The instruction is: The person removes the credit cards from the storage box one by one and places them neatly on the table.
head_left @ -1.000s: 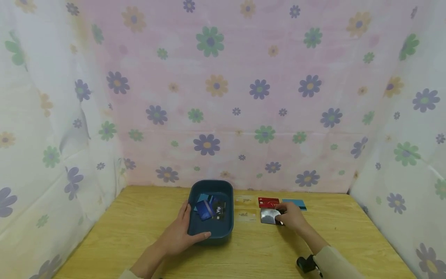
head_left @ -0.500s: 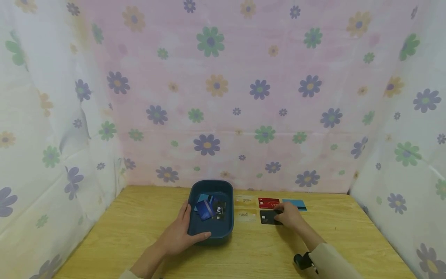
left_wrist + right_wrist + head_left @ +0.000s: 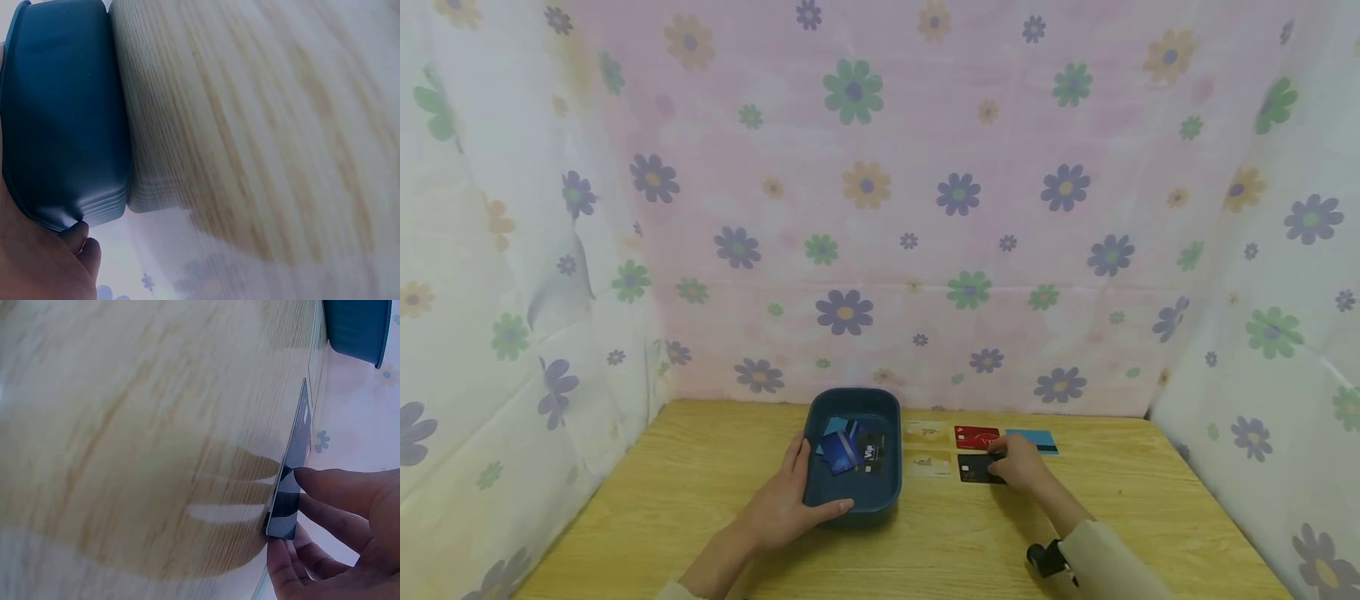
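A dark blue plastic bin [image 3: 854, 492] stands on the table, also filling the left of the left wrist view. My left hand [image 3: 782, 502] grips its near left corner, thumb along the front rim and fingers against the left side. Inside the bin lie blue cards [image 3: 842, 451] and a black Vip card [image 3: 872, 453]. My right hand [image 3: 1024, 464] pinches the right end of a black VIP card [image 3: 976, 468], thumb on top in the right wrist view. Behind that card lie a red VIP card [image 3: 976, 437] and a light blue card [image 3: 1037, 439], the latter partly behind the hand.
Two pale, see-through cards lie between the bin and the black card, a rear one [image 3: 927, 431] and a front one [image 3: 929, 463]. The wooden table [image 3: 955, 550] ends at a flowered cloth [image 3: 880, 250] that hangs at the back and both sides.
The black card in my right hand looked silvery and shiny a second ago; now its dark face shows and it lies flatter. My left hand and the bin have stayed in place.
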Available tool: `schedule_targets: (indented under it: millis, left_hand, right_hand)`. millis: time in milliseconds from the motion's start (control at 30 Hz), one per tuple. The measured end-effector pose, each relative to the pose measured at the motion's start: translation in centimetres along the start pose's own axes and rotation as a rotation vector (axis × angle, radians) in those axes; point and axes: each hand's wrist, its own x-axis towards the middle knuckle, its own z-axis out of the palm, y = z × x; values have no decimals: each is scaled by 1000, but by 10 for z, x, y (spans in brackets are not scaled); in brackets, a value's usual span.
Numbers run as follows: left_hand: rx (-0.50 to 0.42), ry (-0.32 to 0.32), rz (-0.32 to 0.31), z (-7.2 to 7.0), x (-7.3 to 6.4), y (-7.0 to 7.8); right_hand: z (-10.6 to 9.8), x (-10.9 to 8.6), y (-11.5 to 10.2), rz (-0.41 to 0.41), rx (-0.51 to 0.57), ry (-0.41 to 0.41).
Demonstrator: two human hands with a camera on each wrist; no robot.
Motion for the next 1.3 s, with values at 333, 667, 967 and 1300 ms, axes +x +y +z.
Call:
schedule_targets:
  millis: [333, 667, 967, 1300]
  left_hand:
    - [-2, -16, -11, 3, -1, -3]
    - [-13, -15, -8, 2, -2, -1]
    - [-7, -5, -11, 3, 0, 0]
    - [-17, 0, 5, -3, -3, 3]
  right_hand:
    - [5, -2, 4, -29, -9, 2]
    - [3, 2, 3, -38, -13, -3]
    - [1, 2, 4, -106, -9, 30]
    - [-3, -6, -32, -172, 65, 48]
